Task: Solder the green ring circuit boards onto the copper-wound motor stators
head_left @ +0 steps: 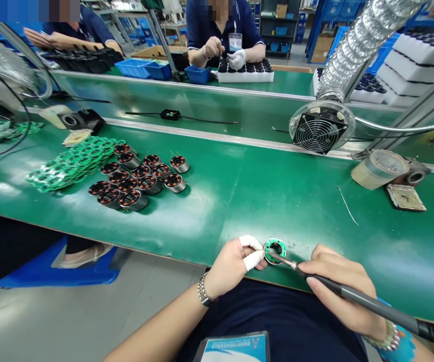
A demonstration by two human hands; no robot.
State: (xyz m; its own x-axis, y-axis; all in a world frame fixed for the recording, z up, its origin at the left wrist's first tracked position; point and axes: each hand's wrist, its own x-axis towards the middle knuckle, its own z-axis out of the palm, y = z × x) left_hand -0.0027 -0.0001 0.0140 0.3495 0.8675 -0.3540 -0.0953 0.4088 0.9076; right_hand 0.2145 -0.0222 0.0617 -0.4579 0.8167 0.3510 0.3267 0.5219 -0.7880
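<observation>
My left hand, with white covers on thumb and finger, grips the side of a motor stator with a ring-shaped green circuit board on top. It is held close to the table's front edge. A soldering iron is in my right hand, fingers wrapped around its dark handle. The iron's metal tip meets the board's lower part; whether it touches a joint is too small to tell. Several copper-wound motor stators stand grouped on the left, beside a stack of green circuit boards.
A fume fan on a foil duct hangs at the back right. Below it are a plastic tub, a soldering iron stand and a loose wire. Across the low divider, a co-worker handles parts at a white foam tray.
</observation>
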